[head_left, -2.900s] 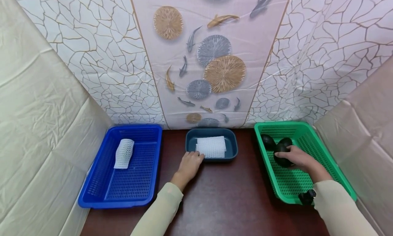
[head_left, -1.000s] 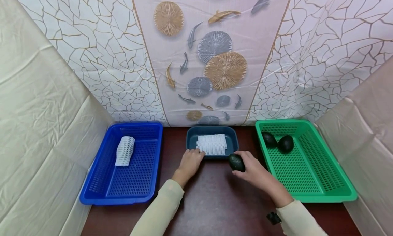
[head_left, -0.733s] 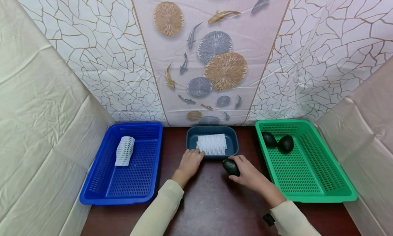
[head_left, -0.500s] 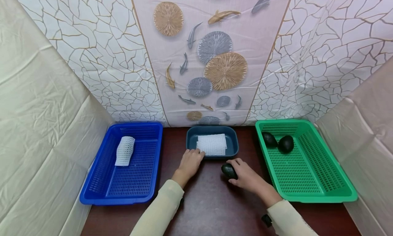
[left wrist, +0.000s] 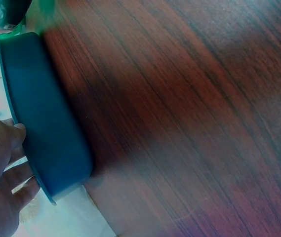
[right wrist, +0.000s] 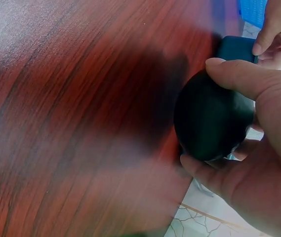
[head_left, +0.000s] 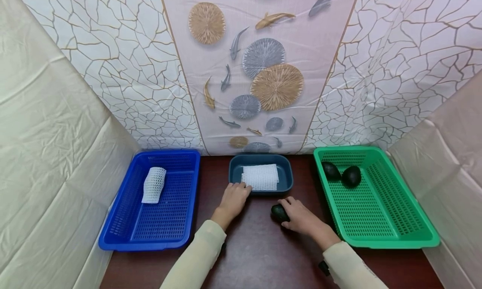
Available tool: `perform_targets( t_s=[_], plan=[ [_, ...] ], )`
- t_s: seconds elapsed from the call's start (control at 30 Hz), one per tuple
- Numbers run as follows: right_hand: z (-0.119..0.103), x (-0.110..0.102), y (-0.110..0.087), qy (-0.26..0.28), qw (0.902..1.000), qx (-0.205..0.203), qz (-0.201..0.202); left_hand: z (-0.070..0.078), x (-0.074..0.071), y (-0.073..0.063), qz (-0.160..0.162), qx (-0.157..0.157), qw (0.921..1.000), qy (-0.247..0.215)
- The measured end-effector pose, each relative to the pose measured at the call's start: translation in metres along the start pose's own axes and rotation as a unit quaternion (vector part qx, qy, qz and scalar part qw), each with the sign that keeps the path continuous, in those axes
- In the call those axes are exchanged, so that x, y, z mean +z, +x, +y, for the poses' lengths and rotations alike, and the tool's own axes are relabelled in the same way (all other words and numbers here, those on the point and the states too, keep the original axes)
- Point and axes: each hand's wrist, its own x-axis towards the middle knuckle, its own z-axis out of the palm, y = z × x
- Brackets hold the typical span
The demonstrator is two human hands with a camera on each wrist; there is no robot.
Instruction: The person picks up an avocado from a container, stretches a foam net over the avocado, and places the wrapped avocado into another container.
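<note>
My right hand (head_left: 300, 217) holds a dark green avocado (head_left: 279, 213) low over the table, in front of the small dark teal tray (head_left: 260, 158). In the right wrist view, thumb and fingers curl round the avocado (right wrist: 212, 118) from both sides. My left hand (head_left: 234, 198) grips the tray's front-left rim; the left wrist view shows the thumb on the outside of the tray wall (left wrist: 56, 123) and the fingers at the rim. White foam net sleeves (head_left: 260, 177) lie flat inside the tray, beside the left fingertips.
On the right stands a green basket (head_left: 384, 243) with two dark avocados (head_left: 351, 177) at its back left. A blue basket (head_left: 148, 246) on the left contains a bulging white foam net sleeve (head_left: 154, 185). Patterned cloth (head_left: 276, 128) hangs behind the brown table (head_left: 260, 255).
My right hand has taken an avocado out of the green basket and carried it left, then lower and nearer to me, in front of the tray. The left hand keeps its place.
</note>
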Motion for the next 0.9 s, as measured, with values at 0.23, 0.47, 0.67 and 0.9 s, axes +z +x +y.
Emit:
perform_targets(
  t_s=[0.23, 0.47, 0.67, 0.9],
  plan=[
    [0.001, 0.003, 0.000, -0.001, 0.9996, 0.017, -0.020, 0.000, 0.000, 0.000, 0.001, 0.003, 1.0000, 0.005],
    [0.002, 0.005, 0.001, -0.001, 0.9995, 0.019, -0.027, 0.000, 0.001, 0.000, 0.006, 0.002, 0.9999, 0.009],
    [0.005, 0.007, 0.002, 0.008, 0.9993, 0.019, -0.032, 0.000, 0.002, 0.000, 0.007, 0.001, 1.0000, 0.005],
    [0.006, 0.011, 0.004, 0.021, 0.9991, 0.020, -0.031, 0.000, 0.001, -0.001, 0.015, 0.000, 0.9999, 0.001]
  ],
)
